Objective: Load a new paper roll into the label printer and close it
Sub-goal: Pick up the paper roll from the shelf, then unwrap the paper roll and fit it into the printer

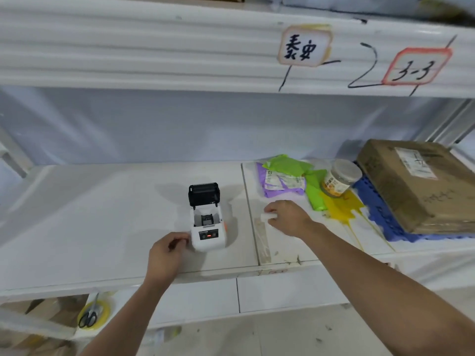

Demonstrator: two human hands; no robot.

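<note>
Roll (268, 216) clenched in right grip (288, 218) — left grip (167, 253) steadies open printer (207, 222).

You're at a white shelf unit (102, 227), its surface two panels meeting at a seam. White sheeting (180, 124) hangs behind it. The upper shelf edge (154, 47) carries two handwritten labels (303, 46) plus marker lines. A metal upright (442, 119) stands back right. Lower level: tape roll (93, 316) with scissors (88, 318) on it. Pale floor (270, 337), scattered debris. Even, diffuse light.
</note>
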